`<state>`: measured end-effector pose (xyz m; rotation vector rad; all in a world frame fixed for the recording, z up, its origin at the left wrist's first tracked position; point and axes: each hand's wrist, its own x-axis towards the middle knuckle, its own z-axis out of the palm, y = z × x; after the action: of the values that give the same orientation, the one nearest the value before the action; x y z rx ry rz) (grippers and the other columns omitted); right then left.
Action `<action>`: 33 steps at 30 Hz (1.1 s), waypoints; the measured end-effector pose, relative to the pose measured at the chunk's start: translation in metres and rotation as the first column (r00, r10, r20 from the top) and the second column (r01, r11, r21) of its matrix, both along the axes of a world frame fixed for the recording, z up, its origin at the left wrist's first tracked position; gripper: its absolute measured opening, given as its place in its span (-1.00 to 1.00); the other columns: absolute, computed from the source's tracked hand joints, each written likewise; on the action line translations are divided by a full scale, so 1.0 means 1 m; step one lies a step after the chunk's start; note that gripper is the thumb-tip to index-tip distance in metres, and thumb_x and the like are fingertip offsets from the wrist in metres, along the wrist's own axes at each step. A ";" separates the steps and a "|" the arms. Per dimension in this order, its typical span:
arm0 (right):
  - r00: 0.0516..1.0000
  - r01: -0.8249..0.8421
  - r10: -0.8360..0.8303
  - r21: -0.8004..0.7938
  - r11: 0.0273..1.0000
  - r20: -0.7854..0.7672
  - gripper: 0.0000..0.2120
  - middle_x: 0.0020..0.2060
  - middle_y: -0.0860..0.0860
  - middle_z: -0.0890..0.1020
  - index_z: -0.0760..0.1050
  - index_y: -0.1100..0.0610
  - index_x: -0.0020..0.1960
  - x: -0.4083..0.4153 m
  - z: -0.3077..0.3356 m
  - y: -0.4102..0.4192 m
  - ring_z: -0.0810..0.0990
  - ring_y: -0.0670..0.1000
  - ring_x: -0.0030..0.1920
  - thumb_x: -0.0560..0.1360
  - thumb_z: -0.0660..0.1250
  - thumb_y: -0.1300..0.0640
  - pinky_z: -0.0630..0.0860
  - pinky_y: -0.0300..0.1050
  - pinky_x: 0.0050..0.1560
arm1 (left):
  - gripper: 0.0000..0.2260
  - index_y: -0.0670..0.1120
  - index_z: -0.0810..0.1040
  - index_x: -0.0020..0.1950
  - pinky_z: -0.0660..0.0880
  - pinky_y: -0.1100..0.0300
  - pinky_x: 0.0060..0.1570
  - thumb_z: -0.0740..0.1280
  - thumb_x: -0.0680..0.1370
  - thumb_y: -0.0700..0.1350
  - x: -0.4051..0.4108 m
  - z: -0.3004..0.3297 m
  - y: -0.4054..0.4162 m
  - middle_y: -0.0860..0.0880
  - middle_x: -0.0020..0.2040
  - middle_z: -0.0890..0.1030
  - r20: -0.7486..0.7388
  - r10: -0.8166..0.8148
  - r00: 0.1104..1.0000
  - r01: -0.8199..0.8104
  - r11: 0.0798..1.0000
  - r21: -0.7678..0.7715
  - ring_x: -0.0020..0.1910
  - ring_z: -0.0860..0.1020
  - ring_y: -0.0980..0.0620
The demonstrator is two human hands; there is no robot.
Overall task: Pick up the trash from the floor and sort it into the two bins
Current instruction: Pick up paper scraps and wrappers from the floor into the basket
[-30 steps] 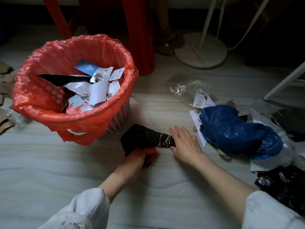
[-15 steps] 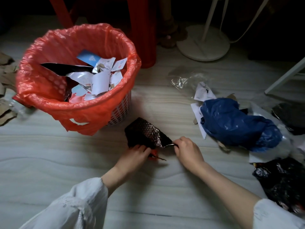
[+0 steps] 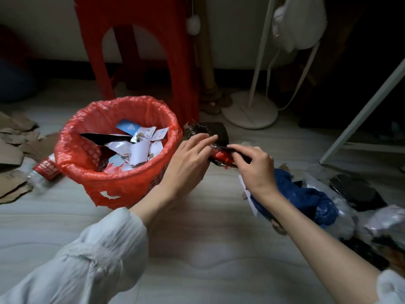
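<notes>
A black and red foil wrapper (image 3: 219, 148) is lifted off the floor just right of the bin. My left hand (image 3: 190, 156) holds its left side with fingers laid over it. My right hand (image 3: 254, 165) pinches its right end. The bin (image 3: 98, 178) is a white basket lined with a red plastic bag, holding torn paper and foil scraps. More trash lies at the right: a crumpled blue bag (image 3: 306, 200), clear plastic and black wrappers (image 3: 357, 189).
Torn cardboard (image 3: 13, 154) and a crushed bottle with a red label (image 3: 43, 170) lie left of the bin. A red stool (image 3: 140, 51), a fan's white base (image 3: 249, 110) and a white slanted frame leg (image 3: 361, 110) stand behind.
Both hands lifted the wrapper from the floor and brought it up beside the bin's right rim. The view tilted up, showing the stool and fan.
</notes>
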<state>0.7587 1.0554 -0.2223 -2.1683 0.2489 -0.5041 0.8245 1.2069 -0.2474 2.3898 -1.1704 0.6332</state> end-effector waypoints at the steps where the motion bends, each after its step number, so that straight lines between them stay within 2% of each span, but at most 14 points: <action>1: 0.999 -0.009 0.008 0.014 1.000 0.041 -0.80 -0.08 0.00 0.68 0.65 0.11 0.05 0.001 0.008 0.003 0.57 0.02 0.00 0.47 0.34 0.26 0.49 -0.01 0.10 | -0.84 -0.19 0.56 -0.07 0.43 0.06 0.10 0.20 0.45 -0.22 0.005 0.009 0.001 -0.10 0.11 0.62 0.032 0.006 0.999 -0.005 0.999 -0.033 0.19 0.44 -0.05; 3: 0.994 -0.047 0.041 0.052 0.998 0.098 -0.81 -0.16 -0.14 0.64 0.64 0.11 0.06 0.004 0.022 0.011 0.58 -0.04 -0.11 0.48 0.35 0.25 0.54 -0.01 -0.01 | -0.86 -0.19 0.58 -0.08 0.35 0.14 0.10 0.24 0.45 -0.22 0.013 0.028 0.006 -0.07 -0.04 0.65 0.101 0.021 0.995 -0.010 0.994 -0.112 0.13 0.47 0.00; 6: 0.982 -0.118 0.102 0.096 0.988 0.161 -0.79 -0.17 -0.28 0.56 0.61 0.09 0.11 0.011 0.037 0.027 0.54 -0.18 -0.28 0.50 0.33 0.21 0.53 -0.16 -0.17 | -0.93 -0.21 0.57 -0.12 0.34 0.15 0.12 0.33 0.42 -0.28 0.023 0.052 0.023 -0.09 -0.11 0.64 0.165 0.036 0.986 -0.008 0.986 -0.169 0.06 0.51 0.00; 8: 0.970 -0.152 0.124 0.121 0.981 0.208 -0.76 -0.03 -0.21 0.59 0.57 0.10 0.18 0.018 0.044 0.041 0.59 -0.18 -0.08 0.53 0.29 0.20 0.53 -0.23 0.05 | -0.90 -0.22 0.55 -0.13 0.32 0.16 0.16 0.36 0.38 -0.32 0.031 0.058 0.040 -0.10 -0.12 0.63 0.183 0.079 0.980 -0.046 0.983 -0.179 -0.02 0.51 -0.03; 11: 0.980 -0.185 0.165 0.201 0.962 0.112 -0.65 0.26 -0.07 0.51 0.40 0.10 0.36 0.035 0.040 0.063 0.44 -0.14 0.29 0.59 0.18 0.14 0.33 -0.21 0.36 | -0.87 -0.19 0.48 -0.10 0.35 0.13 0.08 0.36 0.39 -0.30 0.041 0.061 0.072 -0.15 -0.15 0.59 0.176 0.204 0.963 -0.164 0.962 -0.220 -0.09 0.48 -0.09; 14: 0.978 -0.206 0.208 0.248 0.947 0.018 -0.58 0.40 0.04 0.38 0.25 0.13 0.45 0.052 0.027 0.081 0.35 -0.05 0.39 0.61 0.11 0.12 0.24 -0.11 0.44 | -0.84 -0.17 0.40 -0.11 0.39 0.03 -0.09 0.31 0.39 -0.34 0.052 0.070 0.104 -0.20 -0.14 0.52 0.185 0.289 0.939 -0.226 0.927 -0.300 -0.13 0.43 -0.11; 17: 0.959 -0.278 0.282 0.103 0.955 -0.026 -0.62 0.38 0.06 0.41 0.32 0.18 0.41 0.065 0.017 0.096 0.33 -0.04 0.39 0.60 0.12 0.18 0.14 -0.38 0.35 | -0.91 -0.21 0.43 -0.14 0.36 0.05 -0.12 0.34 0.44 -0.32 0.067 0.074 0.126 -0.21 -0.14 0.51 0.241 0.375 0.895 -0.289 0.900 -0.326 -0.14 0.41 -0.11; 19: 0.923 -0.370 0.365 -0.020 0.929 -0.119 -0.62 0.41 0.06 0.35 0.32 0.18 0.41 0.072 0.004 0.105 0.24 -0.02 0.44 0.60 0.12 0.18 0.04 -0.38 0.36 | -0.90 -0.21 0.45 -0.14 0.35 0.06 -0.11 0.36 0.43 -0.31 0.073 0.059 0.135 -0.18 -0.16 0.50 0.238 0.464 0.853 -0.423 0.883 -0.206 -0.15 0.42 -0.12; 21: 0.879 -0.443 0.412 -0.088 0.892 -0.240 -0.57 0.48 0.04 0.22 0.23 0.13 0.46 0.078 -0.008 0.113 0.09 -0.03 0.50 0.61 0.11 0.12 -0.04 -0.27 0.44 | -0.80 -0.18 0.45 -0.07 0.39 0.03 -0.04 0.39 0.37 -0.31 0.078 0.030 0.147 -0.15 -0.16 0.50 0.191 0.528 0.827 -0.545 0.837 0.046 -0.14 0.48 -0.15; 23: 0.848 -0.489 0.423 -0.163 0.857 -0.319 -0.54 0.51 0.02 0.13 0.15 0.10 0.49 0.080 -0.017 0.114 -0.04 -0.02 0.52 0.61 0.08 0.08 -0.06 -0.14 0.49 | -0.63 -0.15 0.43 0.12 0.33 -0.11 0.16 0.41 0.34 -0.22 0.081 0.006 0.156 -0.13 -0.06 0.50 0.056 0.583 0.810 -0.562 0.748 0.353 0.00 0.52 -0.17; 25: 0.836 -0.520 0.432 -0.238 0.820 -0.337 -0.55 0.52 -0.01 0.08 0.13 0.08 0.50 0.081 -0.020 0.115 -0.11 -0.01 0.53 0.62 0.06 0.08 -0.06 -0.08 0.49 | -0.46 -0.03 0.30 0.35 0.16 -0.27 0.29 0.39 0.40 -0.09 0.089 -0.006 0.160 -0.10 0.13 0.45 -0.142 0.654 0.743 -0.477 0.668 0.571 0.17 0.47 -0.15; 28: 0.842 -0.517 0.419 -0.282 0.809 -0.341 -0.56 0.52 -0.09 0.07 0.14 0.04 0.49 0.081 -0.020 0.113 -0.14 -0.06 0.52 0.63 0.04 0.06 -0.02 -0.05 0.49 | -0.51 0.13 0.11 0.48 0.08 -0.38 0.28 0.16 0.57 0.11 0.102 -0.010 0.154 -0.09 0.40 0.25 -0.377 0.655 0.654 -0.274 0.671 0.689 0.38 0.28 -0.14; 30: 0.840 -0.521 0.415 -0.304 0.797 -0.351 -0.56 0.52 -0.11 0.06 0.14 0.03 0.49 0.080 -0.022 0.113 -0.15 -0.07 0.52 0.63 0.03 0.05 -0.04 -0.06 0.50 | -0.49 0.16 -0.08 0.51 -0.06 -0.42 0.30 0.01 0.60 0.17 0.105 -0.013 0.146 0.05 0.53 0.01 -0.496 0.653 0.573 -0.154 0.680 0.717 0.50 0.02 -0.12; 33: 0.834 -0.529 0.419 -0.303 0.793 -0.358 -0.57 0.52 -0.11 0.05 0.15 0.01 0.49 0.081 -0.023 0.113 -0.16 -0.08 0.52 0.63 0.01 0.05 -0.04 -0.06 0.50 | -0.52 0.19 -0.17 0.50 -0.18 -0.44 0.30 -0.07 0.62 0.14 0.103 -0.022 0.135 0.21 0.52 -0.18 -0.604 0.656 0.452 -0.071 0.702 0.709 0.51 -0.18 -0.11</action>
<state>0.8392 1.1684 -0.2456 -2.5732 -0.2886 0.0540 0.9273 1.3419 -0.2698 2.8946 -0.3431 -0.9398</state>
